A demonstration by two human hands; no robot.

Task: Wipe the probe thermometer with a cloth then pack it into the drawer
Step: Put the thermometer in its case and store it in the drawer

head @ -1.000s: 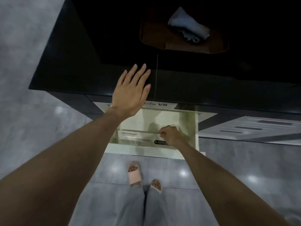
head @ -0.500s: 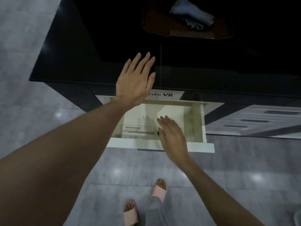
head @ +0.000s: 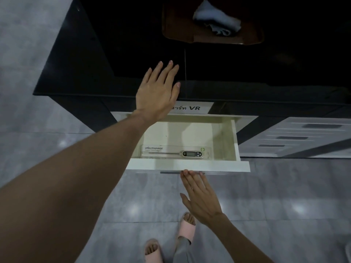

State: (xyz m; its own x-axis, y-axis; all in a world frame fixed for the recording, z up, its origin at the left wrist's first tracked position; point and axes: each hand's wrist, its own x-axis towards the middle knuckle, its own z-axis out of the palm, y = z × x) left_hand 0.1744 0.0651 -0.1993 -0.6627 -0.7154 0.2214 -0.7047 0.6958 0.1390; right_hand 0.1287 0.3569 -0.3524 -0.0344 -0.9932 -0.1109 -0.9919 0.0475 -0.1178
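The probe thermometer (head: 190,153) lies in a clear case on the floor of the white drawer (head: 190,165), which stands pulled out. Its thin probe points left. My left hand (head: 158,93) rests flat, fingers spread, on the front edge of the black counter above the drawer. My right hand (head: 200,197) is empty with fingers extended, and its fingertips touch the drawer's front at the grey handle (head: 171,172). A pale blue cloth (head: 216,21) lies crumpled on a brown tray (head: 176,31) at the back of the counter.
The black counter (head: 114,54) fills the upper view. A white label reading "VR" (head: 193,108) sits under its edge. More white drawers (head: 296,137) are to the right. My feet in pink slippers (head: 187,227) stand on the grey tiled floor.
My right hand let go of the thermometer, came out of the drawer and dropped to the drawer's front handle. The thermometer now lies uncovered inside. My left hand stayed on the counter.
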